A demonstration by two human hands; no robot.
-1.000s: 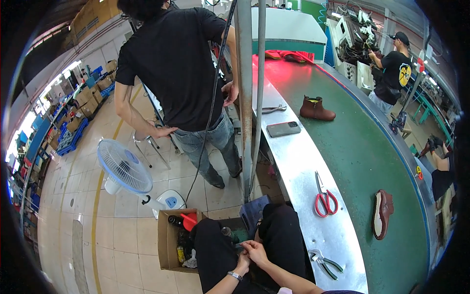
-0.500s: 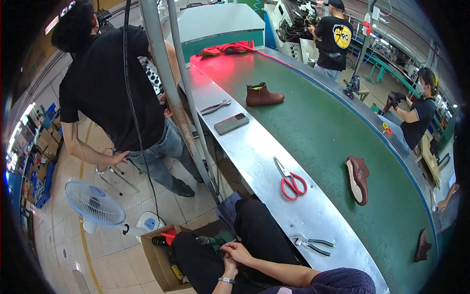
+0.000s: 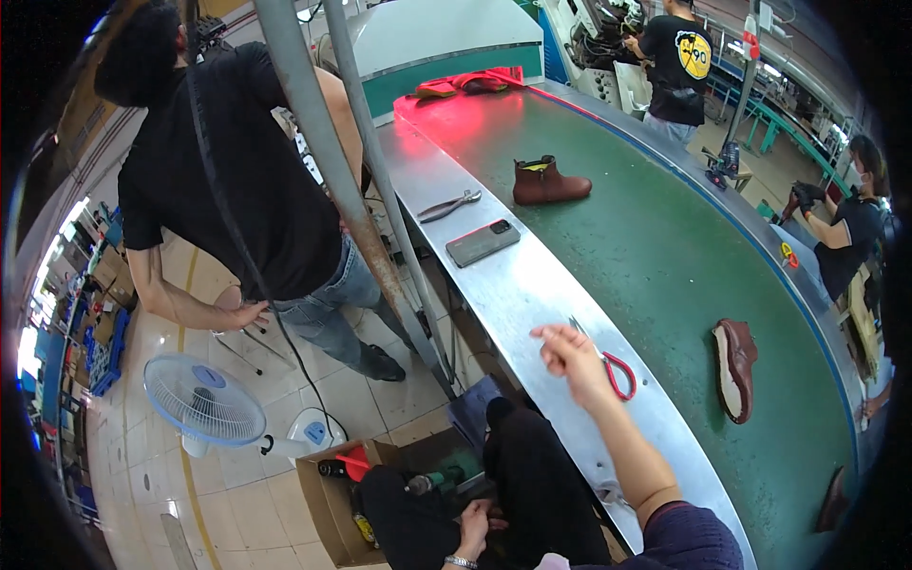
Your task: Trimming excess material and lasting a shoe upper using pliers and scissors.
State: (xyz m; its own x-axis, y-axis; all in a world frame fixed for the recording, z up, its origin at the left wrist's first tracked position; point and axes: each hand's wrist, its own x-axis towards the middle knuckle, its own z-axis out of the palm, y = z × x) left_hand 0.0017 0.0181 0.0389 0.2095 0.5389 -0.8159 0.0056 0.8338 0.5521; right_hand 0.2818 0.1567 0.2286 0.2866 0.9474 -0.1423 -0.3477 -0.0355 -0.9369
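Down low, left hand [image 3: 472, 525] rests curled on the dark lap, holding nothing I can make out; right hand [image 3: 568, 353] hovers half-open, empty, over the red-handled scissors [image 3: 616, 372] on the steel ledge [image 3: 503, 285]; a blind grab risks the blades or knocking them off the edge. Half a second earlier both hands were at the lap; scissors untouched; farther along, phone [image 3: 483, 242] and pliers [image 3: 448, 205] unchanged.

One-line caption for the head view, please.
Seated at a green conveyor, the person's right hand reaches over red-handled scissors on the steel ledge; left hand rests in the lap.
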